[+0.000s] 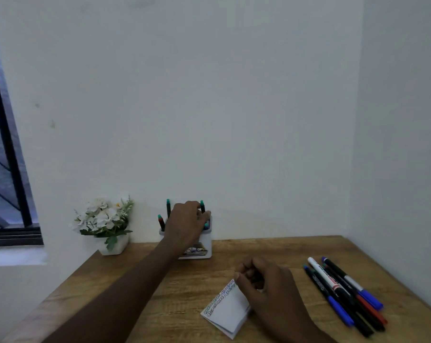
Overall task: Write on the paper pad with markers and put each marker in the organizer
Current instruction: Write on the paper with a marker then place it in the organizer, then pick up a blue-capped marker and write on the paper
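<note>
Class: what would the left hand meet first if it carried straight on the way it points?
The left hand is already over the white organizer, its fingers among the upright markers. Just beyond stands the white wall, though depth is unclear.

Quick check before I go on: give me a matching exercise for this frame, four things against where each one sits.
Things:
1. left hand
2. right hand
3. loose markers
4. flower pot

Places:
A. lying on the table, right of the paper pad
B. at the top of the organizer
C. at the table's far left corner, by the wall
D. resting on the paper pad

Pairs: 1-B, 2-D, 3-A, 4-C

The organizer stands against the wall with several markers upright in it; the paper pad already shows writing along its left edge.
</note>
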A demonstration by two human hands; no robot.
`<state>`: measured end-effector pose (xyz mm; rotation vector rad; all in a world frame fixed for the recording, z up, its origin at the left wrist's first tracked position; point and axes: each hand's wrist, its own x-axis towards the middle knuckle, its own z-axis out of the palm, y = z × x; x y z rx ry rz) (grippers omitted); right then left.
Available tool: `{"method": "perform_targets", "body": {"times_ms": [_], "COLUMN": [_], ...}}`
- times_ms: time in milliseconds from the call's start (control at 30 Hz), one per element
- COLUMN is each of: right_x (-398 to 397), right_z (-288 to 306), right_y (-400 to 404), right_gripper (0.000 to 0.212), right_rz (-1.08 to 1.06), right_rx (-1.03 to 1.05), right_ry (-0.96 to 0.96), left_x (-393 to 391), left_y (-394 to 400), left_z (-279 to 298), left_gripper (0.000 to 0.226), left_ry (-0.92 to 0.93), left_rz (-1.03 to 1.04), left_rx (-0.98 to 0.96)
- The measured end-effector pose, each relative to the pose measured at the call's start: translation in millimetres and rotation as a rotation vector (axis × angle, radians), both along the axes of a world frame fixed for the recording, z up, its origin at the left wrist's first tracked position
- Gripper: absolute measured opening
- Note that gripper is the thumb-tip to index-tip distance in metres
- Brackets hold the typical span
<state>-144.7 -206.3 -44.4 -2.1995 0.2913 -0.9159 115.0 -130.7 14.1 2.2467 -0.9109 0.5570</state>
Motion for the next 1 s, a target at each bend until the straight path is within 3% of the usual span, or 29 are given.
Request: {"method": "perform_targets", "body": {"times_ms": [100,233,300,400,600,700,800,1000], "right_x": [-2,-5,-6,-5,-22,-36,-41,-29], "right_z": [3,10,11,15,38,47,48,49], "right_y": [-2,-10,-14,-21,-43,-56,-65,-56], "right_gripper": [0.011,0.017,0.016,0.017,0.014,0.009,0.027,0.009], "right_rz": [-0.017,-0.101,-0.159,-0.263,-0.454,-0.53,-0.542,-0.491], "right_rx": [-0.067,-0.226,-0.324,-0.452,-0.636,-0.644,-0.636,-0.55], "right_ry": [0.022,0.112,0.226,0.385,0.734,0.801,0.876,0.788], "left_x": [-26,-69,-88,-105,-100,-95,-94,-97], "left_y": [28,76,93,105,100,100,98,101], "left_z": [3,-16,-35,-60,-66,-69,-70,-68], "left_gripper": [0.046,0.025,0.018,0.026,0.03,0.031,0.029,0.028], "left_ry": [-0.124,-0.296,-0.25,-0.142,-0.083,-0.03,0.001,0.0], "left_rz": [0.01,-0.104,-0.236,-0.349,-0.504,-0.517,-0.514,-0.519], "left_rx": [0.019,0.091,0.144,0.184,0.24,0.25,0.247,0.253]}}
